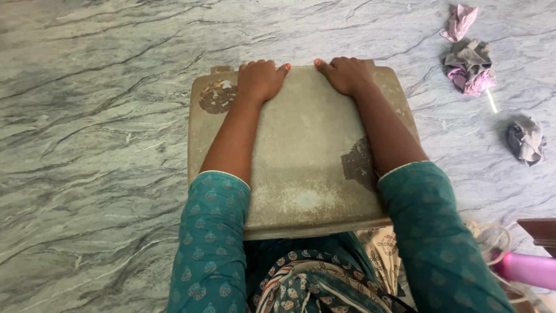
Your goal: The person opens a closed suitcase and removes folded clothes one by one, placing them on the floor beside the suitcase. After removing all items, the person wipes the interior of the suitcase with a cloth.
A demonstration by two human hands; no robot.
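Observation:
A worn, dusty beige plastic board (307, 156), shaped like a flat seat or lid, lies in front of me over the grey marble floor. My left hand (260, 78) curls over its far edge, fingers wrapped down out of sight. My right hand (346, 74) grips the same far edge a little to the right. Both thumbs point toward each other and show orange nail polish. Dark patches of peeled coating mark the board at its far left (218, 97) and near my right forearm (358, 163). My teal patterned sleeves cover the near corners.
Crumpled rags lie on the floor at the right: a pink one (460, 21), a grey and pink one (470, 65), a grey one (526, 140). A pink cylindrical object (530, 269) and a dark wooden corner (538, 229) sit at the lower right.

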